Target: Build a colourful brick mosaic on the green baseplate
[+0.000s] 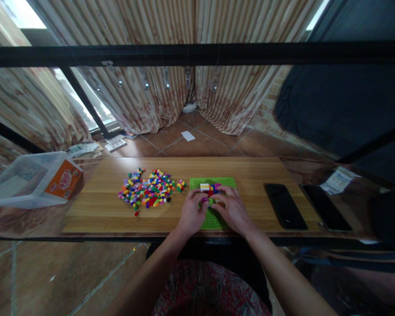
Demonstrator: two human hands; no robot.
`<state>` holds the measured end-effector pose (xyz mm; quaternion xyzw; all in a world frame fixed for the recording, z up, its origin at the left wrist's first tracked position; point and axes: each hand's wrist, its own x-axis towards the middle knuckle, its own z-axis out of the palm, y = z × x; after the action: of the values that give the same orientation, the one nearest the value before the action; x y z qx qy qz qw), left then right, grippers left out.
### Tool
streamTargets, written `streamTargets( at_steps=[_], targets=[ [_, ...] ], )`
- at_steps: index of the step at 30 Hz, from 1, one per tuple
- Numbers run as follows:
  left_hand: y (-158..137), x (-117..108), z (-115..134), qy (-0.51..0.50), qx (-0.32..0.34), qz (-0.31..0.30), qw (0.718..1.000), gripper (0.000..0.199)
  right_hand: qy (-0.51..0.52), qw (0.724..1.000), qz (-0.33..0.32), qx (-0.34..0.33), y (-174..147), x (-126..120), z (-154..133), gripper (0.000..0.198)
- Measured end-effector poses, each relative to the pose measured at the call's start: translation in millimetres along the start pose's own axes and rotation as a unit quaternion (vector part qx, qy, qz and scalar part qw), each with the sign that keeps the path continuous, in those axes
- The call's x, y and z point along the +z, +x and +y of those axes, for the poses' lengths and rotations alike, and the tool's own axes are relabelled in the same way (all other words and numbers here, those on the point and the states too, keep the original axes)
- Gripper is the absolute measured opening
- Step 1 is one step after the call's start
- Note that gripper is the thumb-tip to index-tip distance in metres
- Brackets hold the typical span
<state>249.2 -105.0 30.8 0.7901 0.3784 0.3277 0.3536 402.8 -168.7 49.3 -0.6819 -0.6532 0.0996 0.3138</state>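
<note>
A green studded baseplate lies near the front edge of the wooden table. On its upper half sit several joined toy bricks, white, yellow, red, blue and purple. My left hand reaches over the plate's left side, its fingers closed at a magenta brick. From the right, my right hand curls in over the plate, thumb and fingers pinched at a lime-green brick. The fingertips of both hands nearly meet, and they partly cover the bricks below.
Loose colourful bricks are heaped left of the plate on the table. Two dark phones lie to the right. A clear plastic box with an orange label stands at far left. A black bar crosses beyond the table.
</note>
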Motion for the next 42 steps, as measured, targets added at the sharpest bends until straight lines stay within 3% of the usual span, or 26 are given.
streamTargets(
  at_steps=[9, 16, 20, 24, 27, 32, 37, 42],
  targets=[
    [6, 3, 3, -0.06, -0.099, 0.034, 0.993, 0.013, -0.02, 1.0, -0.004, -0.01, 0, 0, 0, 0.019],
    [20, 9, 0, -0.061, -0.212, 0.009, 0.975, 0.014, -0.037, 0.999, -0.028, -0.005, 1, 2, 1, 0.021],
    [22, 10, 2, -0.056, -0.214, 0.012, 0.975, 0.014, -0.051, 0.998, -0.026, -0.01, -1, 3, 4, 0.022],
    [15, 3, 9, -0.046, -0.179, 0.038, 0.982, 0.02, -0.052, 0.998, 0.017, -0.021, -6, 5, 5, 0.028],
    [3, -11, 13, -0.052, -0.121, 0.064, 0.989, 0.022, -0.038, 0.996, 0.085, 0.003, -16, 5, 7, 0.044],
    [-33, -56, 0, -0.041, -0.064, 0.066, 0.995, 0.016, -0.019, 0.981, 0.179, 0.079, -50, 5, 16, 0.041],
    [-76, -107, -47, 0.011, -0.142, 0.136, 0.98, 0.026, -0.024, 0.977, 0.172, 0.127, -85, 13, 33, 0.037],
    [-96, -144, -75, 0.035, -0.228, 0.174, 0.957, 0.037, -0.026, 0.974, 0.177, 0.139, -90, 18, 40, 0.033]
  ],
)
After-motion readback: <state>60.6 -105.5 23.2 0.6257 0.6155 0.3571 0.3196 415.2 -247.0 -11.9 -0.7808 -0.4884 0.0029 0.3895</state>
